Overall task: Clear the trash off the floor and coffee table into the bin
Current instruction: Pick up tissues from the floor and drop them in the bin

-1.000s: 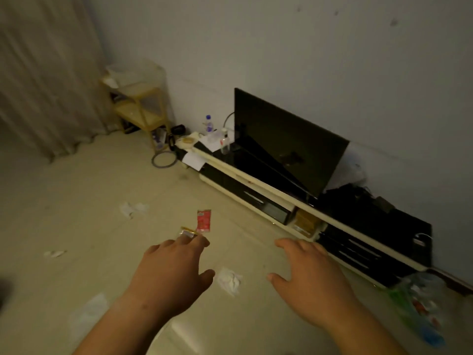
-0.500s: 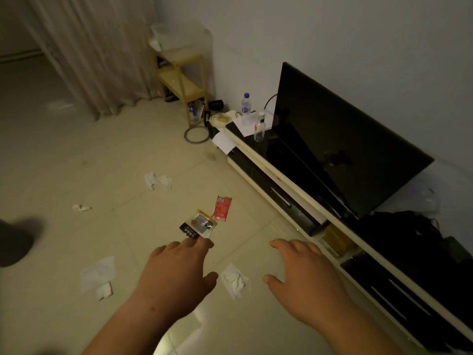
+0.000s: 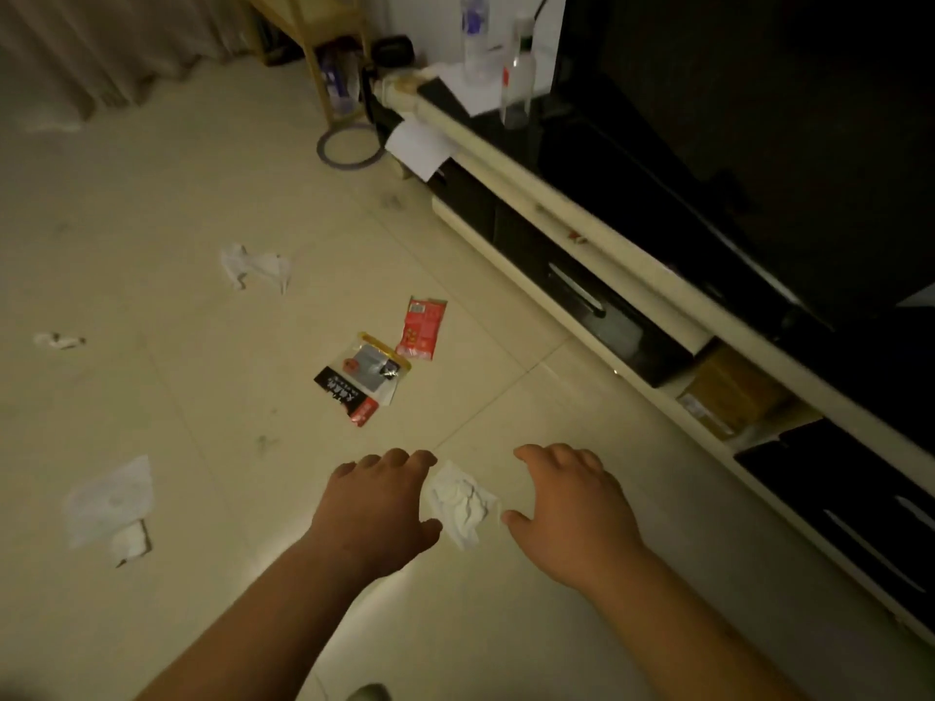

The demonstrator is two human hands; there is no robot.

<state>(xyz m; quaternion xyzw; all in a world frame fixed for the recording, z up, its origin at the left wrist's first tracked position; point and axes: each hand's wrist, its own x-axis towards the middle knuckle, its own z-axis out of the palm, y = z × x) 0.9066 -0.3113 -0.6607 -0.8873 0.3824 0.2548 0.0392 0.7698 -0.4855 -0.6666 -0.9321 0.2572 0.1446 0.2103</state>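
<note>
Both hands are empty. The left hand (image 3: pixel 374 503) and right hand (image 3: pixel 571 508) hang palm-down with fingers loosely spread. They flank a crumpled tissue (image 3: pixel 463 500) that lies on the floor (image 3: pixel 202 169) between them, closest to the left; contact cannot be confirmed.

Risk one: the tissue is light and loosely wadded, so a one-sided pinch may tear off a corner or let it drop.

Risk two: a black-and-silver packet (image 3: pixel 362 379) and a red sachet (image 3: pixel 422 328) lie ahead of the left hand, and tissue scraps (image 3: pixel 109 498) lie well out to its left (easily overlooked in this dim light).

Risk three: no bin is in view, so an overfull handful may spill en route.
</note>
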